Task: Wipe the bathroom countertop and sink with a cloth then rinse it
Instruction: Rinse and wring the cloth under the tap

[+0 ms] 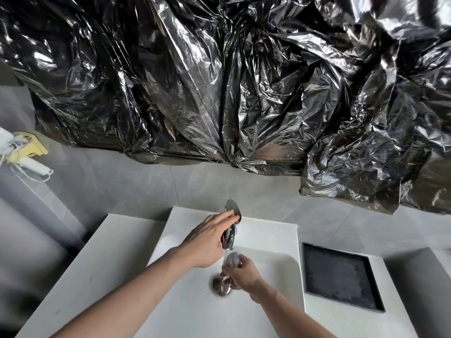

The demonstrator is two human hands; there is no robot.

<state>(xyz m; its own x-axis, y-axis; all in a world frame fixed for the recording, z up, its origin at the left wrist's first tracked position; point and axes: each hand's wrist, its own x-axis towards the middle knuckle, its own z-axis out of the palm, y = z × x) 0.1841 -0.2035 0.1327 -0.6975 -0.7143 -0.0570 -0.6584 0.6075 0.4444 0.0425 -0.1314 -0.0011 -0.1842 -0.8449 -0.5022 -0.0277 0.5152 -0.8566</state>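
The left hand (pixel 207 240) lies flat with fingers extended on the lever of the chrome tap (pixel 230 228) at the far edge of the white basin sink (pixel 195 308), gripping nothing. The right hand (pixel 241 273) is closed around a bunched pale grey cloth (pixel 232 258), held under the running water just above the round metal drain (pixel 220 286). A black square tray (pixel 339 276) sits on the white worktop (pixel 341 323) to the right.

Both forearms are bare, with no sleeves, gloves or jewellery visible.
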